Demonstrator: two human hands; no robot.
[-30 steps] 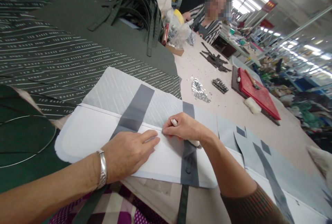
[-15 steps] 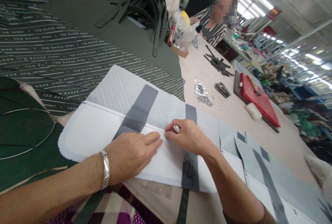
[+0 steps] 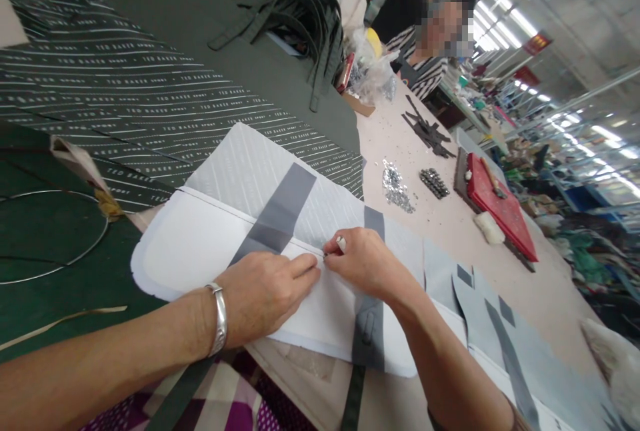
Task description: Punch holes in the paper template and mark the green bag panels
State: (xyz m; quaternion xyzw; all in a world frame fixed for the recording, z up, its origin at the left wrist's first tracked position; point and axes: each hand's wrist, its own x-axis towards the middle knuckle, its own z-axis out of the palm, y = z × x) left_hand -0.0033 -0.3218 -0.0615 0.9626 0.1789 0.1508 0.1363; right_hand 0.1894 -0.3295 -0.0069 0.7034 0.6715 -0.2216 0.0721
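A white fabric panel (image 3: 185, 238) with grey strips lies across the table edge, a seam running along its middle. My left hand (image 3: 270, 294), with a silver bangle on its wrist, rests palm down on the panel, fingers stretched toward the seam. Just right of its fingertips, my right hand (image 3: 357, 258) pinches a small white pen-like tool (image 3: 341, 243) at the seam. The tool's lower end is mostly hidden by the fingers. A grey strip (image 3: 369, 334) with a dark strap runs below my right hand.
Dark printed fabric (image 3: 165, 98) and black straps (image 3: 305, 24) lie beyond. Silver bits (image 3: 396, 186), dark pieces (image 3: 434, 183) and a red pad with a hammer (image 3: 500, 201) are at right. More grey-white panels (image 3: 540, 344) lie lower right. A person (image 3: 425, 38) sits behind.
The whole view has shifted slightly, so the scene sits a little further right. Both hands keep nearly the same place on the panel, with the right hand still pinching at the seam.
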